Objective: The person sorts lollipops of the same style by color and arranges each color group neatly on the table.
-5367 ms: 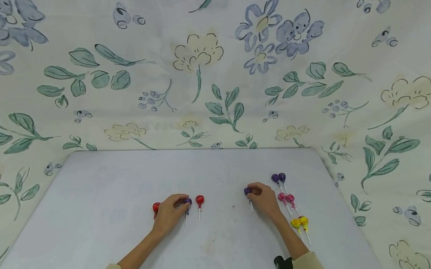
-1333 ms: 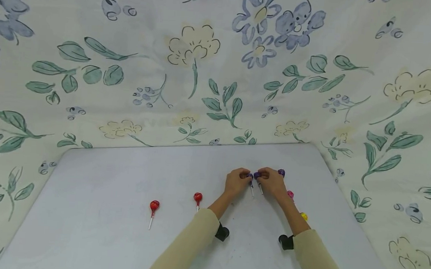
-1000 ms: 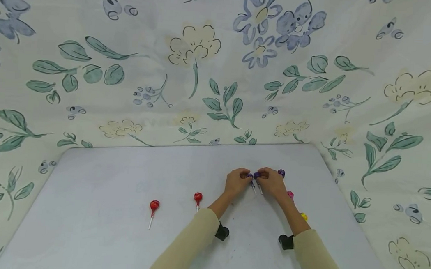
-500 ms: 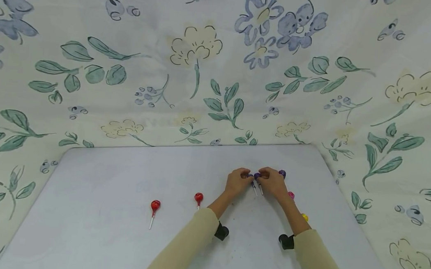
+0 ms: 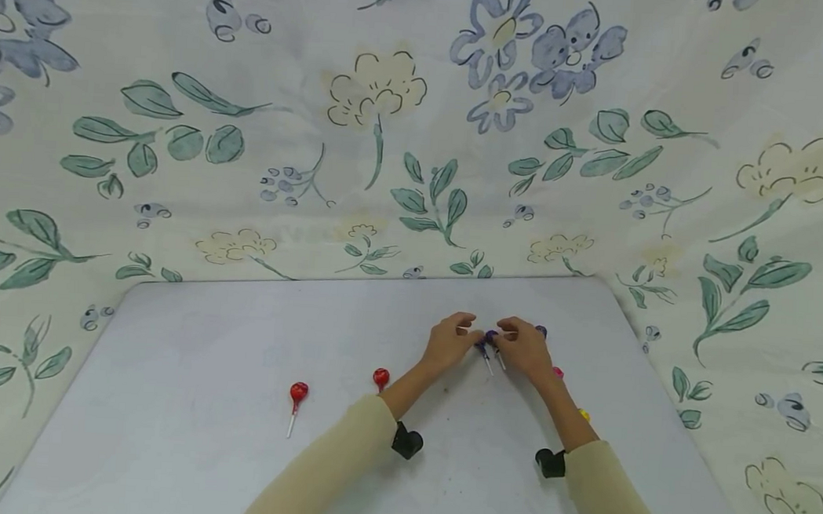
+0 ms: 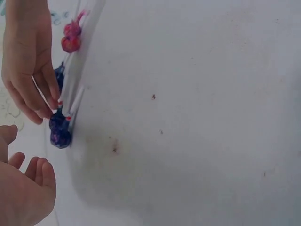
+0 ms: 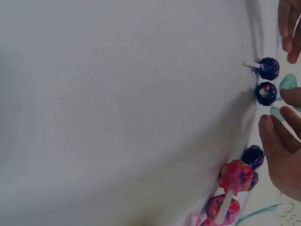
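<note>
Two purple-wrapped lollipops lie side by side near the far right of the white table, the left one [image 5: 481,345] and the right one [image 5: 491,337], sticks toward the person. My left hand [image 5: 449,343] is just left of the pair with its fingers spread; the left wrist view shows it apart from them. At the pair's right is my right hand [image 5: 522,349], fingers loosely bent. In the right wrist view a narrow gap separates its thumb and fingers from the nearer purple lollipop [image 7: 266,93]. Neither hand holds anything.
Another purple lollipop [image 5: 541,332], a pink lollipop [image 5: 558,372] and a yellow lollipop [image 5: 584,415] show partly behind the right arm. Two red lollipops [image 5: 299,392] lie left of the left arm. A floral cloth [image 5: 285,123] hangs behind the white table [image 5: 186,353].
Both hands brought a purple lollipop each to the far right and set them side by side. Since half a second ago, the fingers have loosened and the left hand has drawn slightly left.
</note>
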Available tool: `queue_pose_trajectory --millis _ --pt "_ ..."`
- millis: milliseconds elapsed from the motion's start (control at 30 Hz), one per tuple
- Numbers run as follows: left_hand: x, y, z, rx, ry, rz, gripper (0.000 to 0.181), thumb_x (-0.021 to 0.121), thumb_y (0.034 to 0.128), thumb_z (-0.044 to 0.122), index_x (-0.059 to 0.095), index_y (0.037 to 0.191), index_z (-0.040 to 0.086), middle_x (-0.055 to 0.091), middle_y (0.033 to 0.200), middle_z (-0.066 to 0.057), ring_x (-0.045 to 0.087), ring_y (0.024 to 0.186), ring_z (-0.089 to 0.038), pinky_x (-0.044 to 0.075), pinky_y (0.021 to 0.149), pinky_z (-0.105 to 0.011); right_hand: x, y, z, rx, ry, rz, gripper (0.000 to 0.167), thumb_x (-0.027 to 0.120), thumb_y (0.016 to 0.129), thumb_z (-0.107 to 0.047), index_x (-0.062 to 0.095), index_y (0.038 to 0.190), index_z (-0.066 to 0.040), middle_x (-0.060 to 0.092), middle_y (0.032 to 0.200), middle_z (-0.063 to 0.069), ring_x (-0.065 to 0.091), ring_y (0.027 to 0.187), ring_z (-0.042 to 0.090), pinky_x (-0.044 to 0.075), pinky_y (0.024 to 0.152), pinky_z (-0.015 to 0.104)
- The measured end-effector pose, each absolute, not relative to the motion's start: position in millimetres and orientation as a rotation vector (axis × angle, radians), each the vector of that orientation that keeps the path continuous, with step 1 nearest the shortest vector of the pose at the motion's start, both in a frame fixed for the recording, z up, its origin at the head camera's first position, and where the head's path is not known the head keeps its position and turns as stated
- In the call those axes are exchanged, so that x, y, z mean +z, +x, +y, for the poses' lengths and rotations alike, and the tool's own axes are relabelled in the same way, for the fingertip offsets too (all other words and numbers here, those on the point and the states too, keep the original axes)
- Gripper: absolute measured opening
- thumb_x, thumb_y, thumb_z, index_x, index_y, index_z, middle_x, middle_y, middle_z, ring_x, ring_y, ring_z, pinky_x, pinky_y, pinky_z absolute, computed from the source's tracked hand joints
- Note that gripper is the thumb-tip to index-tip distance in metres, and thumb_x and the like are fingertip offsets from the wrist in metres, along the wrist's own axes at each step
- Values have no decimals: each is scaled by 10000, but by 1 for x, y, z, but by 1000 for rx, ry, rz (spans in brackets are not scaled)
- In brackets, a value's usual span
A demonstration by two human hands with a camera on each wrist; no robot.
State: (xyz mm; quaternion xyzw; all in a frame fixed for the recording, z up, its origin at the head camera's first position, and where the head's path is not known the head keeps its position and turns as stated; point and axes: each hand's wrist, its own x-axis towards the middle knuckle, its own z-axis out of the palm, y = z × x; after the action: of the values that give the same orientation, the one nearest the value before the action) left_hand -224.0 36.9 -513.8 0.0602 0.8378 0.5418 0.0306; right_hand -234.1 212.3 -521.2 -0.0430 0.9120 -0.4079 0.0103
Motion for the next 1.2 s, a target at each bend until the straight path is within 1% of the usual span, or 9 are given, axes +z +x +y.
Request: queue_pose_trajectory --millis 167,300,433,567,767,967,1067,1200 --pt "-503 -219 20 1674 356 2585 394 651 974 181 606 1305 -29 646 1234 -198 619 1127 -320 530 908 -401 -515 -230 214 -1307 -169 2864 316 663 948 -114 641 1229 28 651 1231 218 643 1091 349 529 912 459" --pt "-495 -212 3 1664 461 2586 373 643 982 159 608 1298 -35 649 1232 -191 633 1112 -315 535 906 -392 -509 -223 214 -1357 -187 2863 302 667 939 -97 651 1212 32 667 1196 211 656 1064 348 530 910 461" --pt "-489 -204 -15 1647 531 2610 354 650 976 138 618 1281 -39 662 1209 -174 645 1085 -293 534 909 -362 -506 -216 215 -1402 -247 2854 285 673 938 -70 658 1200 42 679 1168 198 664 1048 339 540 895 449" --pt "-485 -194 -36 1669 596 2611 329 659 965 109 632 1257 -41 662 1193 -194 641 1070 -282 532 911 -348 -502 -208 214 -1458 -312 2834 272 671 940 -49 656 1196 43 678 1170 184 658 1059 318 541 902 426" --pt "-484 -171 -73 1663 555 2609 329 683 946 103 645 1249 -19 669 1194 -180 643 1061 -262 535 910 -354 -492 -194 209 -1531 -431 2815 258 683 925 -18 663 1172 54 683 1141 195 659 1058 314 542 902 395" --pt "-487 -149 -110 1626 507 2625 324 687 948 102 646 1247 -16 669 1192 -180 645 1062 -263 533 915 -338 -483 -183 203 -1515 -413 2810 251 682 924 -29 676 1167 33 690 1128 172 652 1058 283 538 908 354" --pt "-488 -141 -132 1576 529 2682 311 696 940 93 655 1224 -26 677 1173 -179 649 1057 -279 538 909 -377 -480 -178 201 -1521 -405 2802 247 680 929 -34 679 1168 25 691 1133 154 649 1061 275 535 914 359" --pt "-490 -130 -165 1461 517 2783 310 720 923 105 670 1205 -14 690 1164 -131 647 1063 -291 535 907 -442 -481 -175 201 -1540 -417 2785 255 683 933 -49 677 1177 25 690 1144 158 651 1058 264 532 917 363"
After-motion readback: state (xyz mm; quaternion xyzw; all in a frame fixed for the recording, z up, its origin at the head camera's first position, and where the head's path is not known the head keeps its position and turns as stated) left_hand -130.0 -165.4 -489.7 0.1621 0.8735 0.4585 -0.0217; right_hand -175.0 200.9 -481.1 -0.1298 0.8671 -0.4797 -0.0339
